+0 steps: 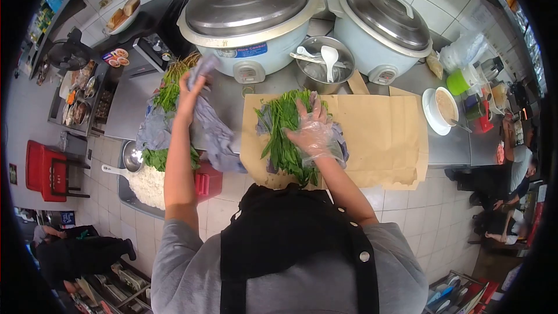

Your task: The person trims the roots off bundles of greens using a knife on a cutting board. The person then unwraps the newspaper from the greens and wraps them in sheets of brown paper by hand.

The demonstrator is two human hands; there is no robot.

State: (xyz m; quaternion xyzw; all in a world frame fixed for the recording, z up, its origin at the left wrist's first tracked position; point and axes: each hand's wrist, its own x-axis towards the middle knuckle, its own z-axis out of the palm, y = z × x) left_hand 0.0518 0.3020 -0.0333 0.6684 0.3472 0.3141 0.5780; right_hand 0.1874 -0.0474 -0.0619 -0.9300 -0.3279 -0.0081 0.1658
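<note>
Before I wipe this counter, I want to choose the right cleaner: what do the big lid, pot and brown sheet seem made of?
Big lid: metal, probably stainless steel, from its smooth grey sheen. Pot: shiny metal, likely steel too, judging by its bright reflections. Brown sheet: apparently matte paper, from its creases and ragged edge, though thin card is possible.

Bright, even light; black corners, curved edges, glare on lids (pixel 250 0).

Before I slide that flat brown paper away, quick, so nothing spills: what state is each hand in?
Left hand: closed on a limp grey-purple cloth.
Right hand, in a clear plastic glove: open, fingers spread on long-stemmed green leaves.
</note>
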